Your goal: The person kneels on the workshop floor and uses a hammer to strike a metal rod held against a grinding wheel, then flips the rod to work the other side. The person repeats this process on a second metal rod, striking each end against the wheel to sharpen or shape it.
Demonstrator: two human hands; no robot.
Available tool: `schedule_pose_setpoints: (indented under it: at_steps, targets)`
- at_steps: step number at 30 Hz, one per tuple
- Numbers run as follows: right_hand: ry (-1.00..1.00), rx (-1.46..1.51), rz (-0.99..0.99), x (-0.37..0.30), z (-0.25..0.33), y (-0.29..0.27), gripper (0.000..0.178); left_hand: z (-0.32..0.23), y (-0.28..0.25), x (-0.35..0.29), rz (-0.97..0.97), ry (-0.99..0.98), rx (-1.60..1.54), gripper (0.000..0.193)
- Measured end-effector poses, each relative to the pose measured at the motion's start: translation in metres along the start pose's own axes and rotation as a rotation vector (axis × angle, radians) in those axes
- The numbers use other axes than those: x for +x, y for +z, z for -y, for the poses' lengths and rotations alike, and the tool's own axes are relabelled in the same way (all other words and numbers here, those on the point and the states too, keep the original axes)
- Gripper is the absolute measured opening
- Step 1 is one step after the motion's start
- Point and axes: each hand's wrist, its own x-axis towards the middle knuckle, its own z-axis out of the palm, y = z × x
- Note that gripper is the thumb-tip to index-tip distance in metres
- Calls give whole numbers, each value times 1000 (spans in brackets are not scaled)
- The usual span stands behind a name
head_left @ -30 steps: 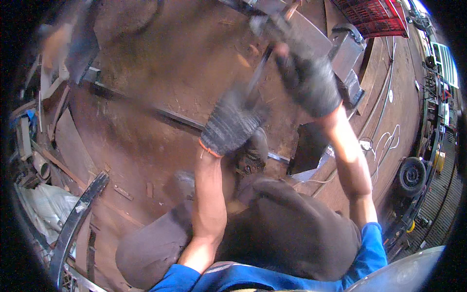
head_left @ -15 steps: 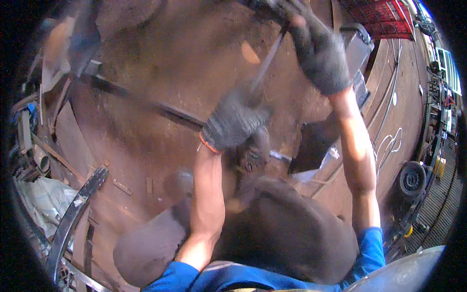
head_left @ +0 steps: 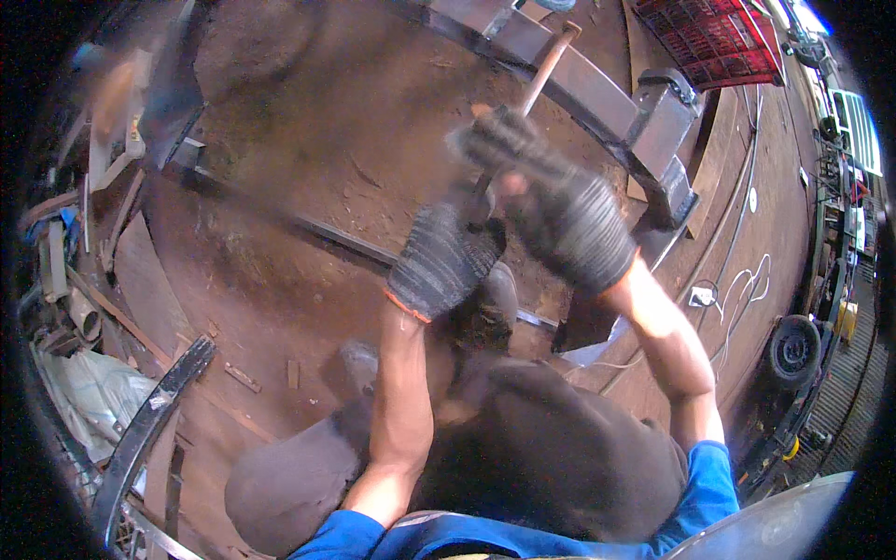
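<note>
My left hand (head_left: 446,250), in a dark knitted glove with an orange cuff, is closed around the lower part of a long thin rod with a short crosspiece (head_left: 549,65). Just right of it and a little farther away, my right hand (head_left: 571,213), gloved alike, is closed on the same rod, its fingers lying across it. A bare fingertip shows through the right glove. The rod slants away to the upper right, its rusty crosspiece end over a dark steel beam (head_left: 597,98). The gloves hide its lower end, and motion blurs the fingers.
A dark metal bar (head_left: 341,238) crosses the brown ground at left. A curved black metal piece (head_left: 154,420), scrap and a crumpled pale sheet (head_left: 89,392) lie nearer. On the right are a red crate (head_left: 714,42), cables (head_left: 747,280) and a wheel (head_left: 793,350).
My right hand has come down and left along the rod toward my left hand, baring the rod's far end and the steel beam. The left hand has stayed nearly in place.
</note>
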Motion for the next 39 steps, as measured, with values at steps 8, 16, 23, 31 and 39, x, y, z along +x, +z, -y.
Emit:
schedule_pose_setpoints:
  at_steps: [8, 16, 23, 31, 39]
  targets:
    - [16, 18, -10, -6, 12, -1, 36, -7, -1, -2, -49, 36, 85, 28]
    - [6, -44, -44, -6, 15, -1, 36, -11, 2, -9, -110, 141, 430, 29]
    - [58, -120, -215, -8, -4, -5, 36, -11, 23, -9, -83, 123, 505, 27]
    - [339, 209, -123, 27, -7, -25, 40, -21, 0, -11, -97, 33, 231, 30]
    - [916, 1613, -591, -37, 39, -33, 44, -12, -22, -21, 59, 126, -108, 16]
